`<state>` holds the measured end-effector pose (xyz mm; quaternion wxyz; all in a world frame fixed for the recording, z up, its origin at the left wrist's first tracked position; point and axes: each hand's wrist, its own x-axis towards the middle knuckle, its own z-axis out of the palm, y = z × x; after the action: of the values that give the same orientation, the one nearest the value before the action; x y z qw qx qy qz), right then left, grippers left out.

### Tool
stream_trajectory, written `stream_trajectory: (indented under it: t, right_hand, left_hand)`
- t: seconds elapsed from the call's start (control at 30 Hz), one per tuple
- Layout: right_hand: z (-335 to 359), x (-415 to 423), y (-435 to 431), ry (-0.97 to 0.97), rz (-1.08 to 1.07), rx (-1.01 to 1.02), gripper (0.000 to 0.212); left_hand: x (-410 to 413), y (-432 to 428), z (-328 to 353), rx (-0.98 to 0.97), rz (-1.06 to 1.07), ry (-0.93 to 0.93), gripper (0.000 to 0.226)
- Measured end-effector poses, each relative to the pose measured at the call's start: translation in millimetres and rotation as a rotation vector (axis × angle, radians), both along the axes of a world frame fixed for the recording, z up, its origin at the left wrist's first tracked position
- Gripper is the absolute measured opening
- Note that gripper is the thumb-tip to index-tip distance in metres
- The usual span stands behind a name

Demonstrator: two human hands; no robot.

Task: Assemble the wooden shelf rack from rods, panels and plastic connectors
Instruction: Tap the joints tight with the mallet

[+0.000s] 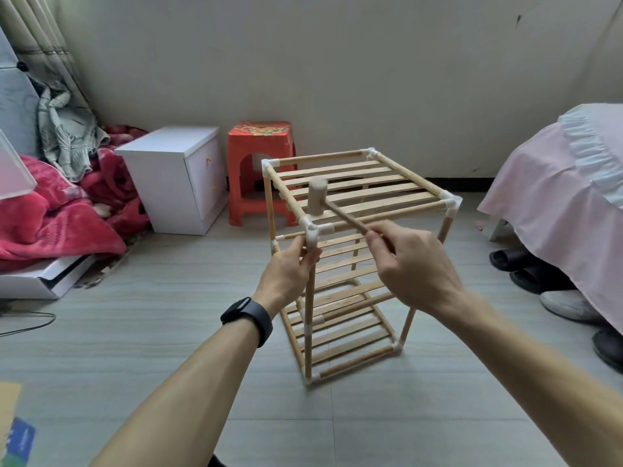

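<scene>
A wooden shelf rack (357, 190) with three slatted levels stands upright on the floor, its rods joined by white plastic connectors. My left hand (290, 274) grips the near-left upright rod just below the top corner connector (313, 230). My right hand (411, 264) holds the handle of a small wooden mallet (317, 197). The mallet's head hovers just above the top panel, a little behind that near-left connector.
A white bedside cabinet (178, 176) and a red plastic stool (259, 170) stand against the wall behind the rack. Red blankets (60, 214) are piled at the left. A pink-covered bed (556, 197) with shoes (526, 267) beneath it is at the right.
</scene>
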<state>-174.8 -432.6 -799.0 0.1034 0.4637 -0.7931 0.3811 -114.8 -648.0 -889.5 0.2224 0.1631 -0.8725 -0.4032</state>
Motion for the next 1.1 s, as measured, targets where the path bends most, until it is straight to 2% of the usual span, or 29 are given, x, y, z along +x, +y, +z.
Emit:
stream_trajectory:
  t: [0.07, 0.1, 0.2, 0.23, 0.33, 0.37, 0.4, 0.47, 0.5, 0.6, 0.63, 0.67, 0.77, 0.8, 0.97, 1.1]
  right_hand:
    - [0.4, 5.0, -0.2, 0.02, 0.009, -0.196, 0.019]
    - [0.8, 5.6, -1.1, 0.036, 0.003, -0.199, 0.02]
    - [-1.5, 0.9, -4.6, 0.035, -0.015, 0.195, 0.025]
    - [-1.1, -0.3, -4.2, 0.045, -0.04, 0.212, 0.025]
    - [1.2, 3.7, -2.3, 0.053, -0.049, -0.107, 0.018]
    - [0.6, 3.4, -1.8, 0.038, -0.026, -0.139, 0.017]
    - [0.8, 3.1, -2.5, 0.033, -0.011, -0.08, 0.018]
    - [-3.8, 2.8, -3.4, 0.046, 0.006, 0.164, 0.023]
    - [-5.1, 4.2, -2.9, 0.057, -0.003, 0.17, 0.024]
    - [-4.2, 9.5, -2.2, 0.113, -0.008, -0.161, 0.02]
    - [-4.6, 9.0, -1.7, 0.123, -0.006, -0.197, 0.02]
    - [-5.1, 7.2, -2.5, 0.136, -0.013, -0.139, 0.021]
    - [-17.4, 0.2, -2.2, 0.108, -0.057, 0.462, 0.028]
    - [-23.1, -0.9, -0.4, 0.057, -0.056, 0.509, 0.029]
    - [-31.3, -14.2, 1.1, -0.159, -0.048, 0.257, 0.027]
    - [-37.3, -21.6, 0.7, -0.147, -0.098, 0.232, 0.025]
  left_hand:
    - [-0.1, -0.5, 0.0, -0.007, -0.005, -0.003, 0.014]
    - [-0.2, -0.6, 0.1, -0.011, -0.005, -0.004, 0.014]
    - [-0.6, -0.9, -0.5, -0.022, 0.004, -0.001, 0.011]
    - [-0.6, -1.1, -1.1, -0.024, 0.003, -0.002, 0.011]
    - [-0.3, -1.9, -0.3, -0.025, -0.005, -0.007, 0.013]
    - [-0.3, -1.7, -0.2, -0.023, -0.005, -0.009, 0.013]
    - [-0.3, -1.4, 0.0, -0.02, -0.004, -0.011, 0.013]
    - [-0.2, -1.1, 0.1, -0.014, 0.007, -0.012, 0.014]
    - [-0.1, -0.9, -0.2, -0.012, 0.01, -0.016, 0.015]
    - [0.6, -1.8, 0.4, -0.024, 0.005, -0.025, 0.018]
    - [0.5, -2.0, 0.5, -0.024, 0.004, -0.024, 0.018]
    - [0.3, -1.9, 0.3, -0.024, 0.005, -0.022, 0.018]
    - [-0.1, -0.9, -0.2, 0.011, 0.027, -0.02, 0.019]
    - [0.3, -0.1, -0.6, 0.03, 0.027, -0.016, 0.018]
    - [2.4, -0.4, 0.4, -0.018, 0.002, -0.016, 0.015]
    - [3.4, -0.8, 3.3, 0.003, -0.012, -0.029, 0.022]
